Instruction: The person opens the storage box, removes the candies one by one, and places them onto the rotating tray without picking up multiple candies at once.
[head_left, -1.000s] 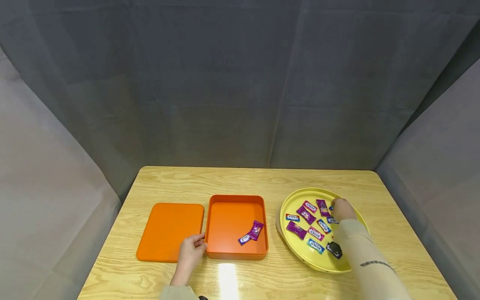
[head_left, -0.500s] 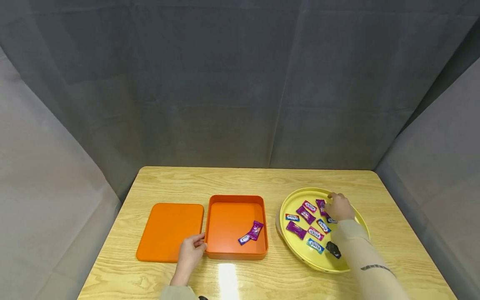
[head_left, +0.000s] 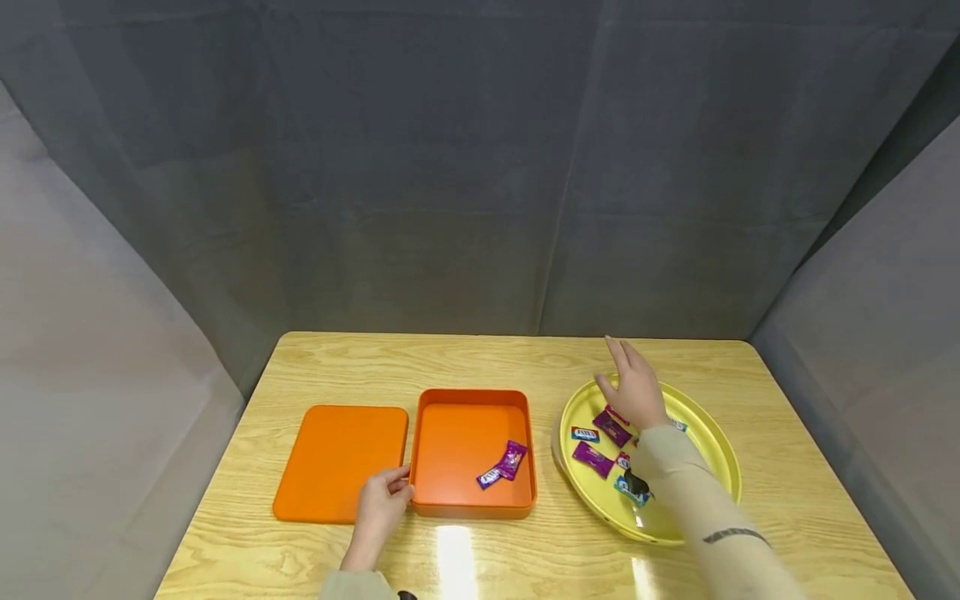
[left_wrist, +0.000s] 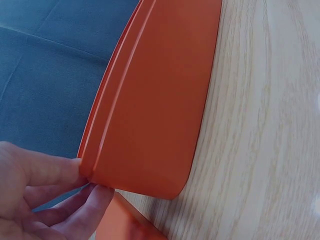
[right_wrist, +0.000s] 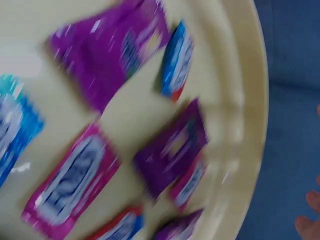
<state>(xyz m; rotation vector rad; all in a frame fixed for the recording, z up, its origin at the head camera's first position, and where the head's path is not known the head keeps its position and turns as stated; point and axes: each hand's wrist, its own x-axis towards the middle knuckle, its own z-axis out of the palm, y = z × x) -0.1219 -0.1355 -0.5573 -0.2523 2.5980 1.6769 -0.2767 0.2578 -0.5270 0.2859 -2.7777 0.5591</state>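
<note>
Near its front left corner, my left hand [head_left: 381, 508] pinches the rim of an orange box [left_wrist: 155, 100], as the left wrist view shows. Inside the box lie a purple wrapped candy [head_left: 512, 460] and a smaller blue-and-white one [head_left: 489, 477]. My right hand [head_left: 636, 396] hovers over the back left rim of a round yellow tray [head_left: 722, 433], fingers straight and spread, nothing visible in them. Several wrapped candies lie on the tray, among them a purple one [right_wrist: 172, 147] and a pink one [right_wrist: 72, 182]. My right hand and sleeve hide some candies.
A flat orange lid [head_left: 341, 462] lies on the wooden table [head_left: 360, 367], left of the box. Grey cloth [head_left: 420, 183] stands behind the table and at both sides. In the right wrist view, fingertips of the right hand show blurred at the right edge.
My right hand has moved left and back across the tray, from among the candies to above its far rim, and its fingers have straightened. My left hand and the box have stayed put.
</note>
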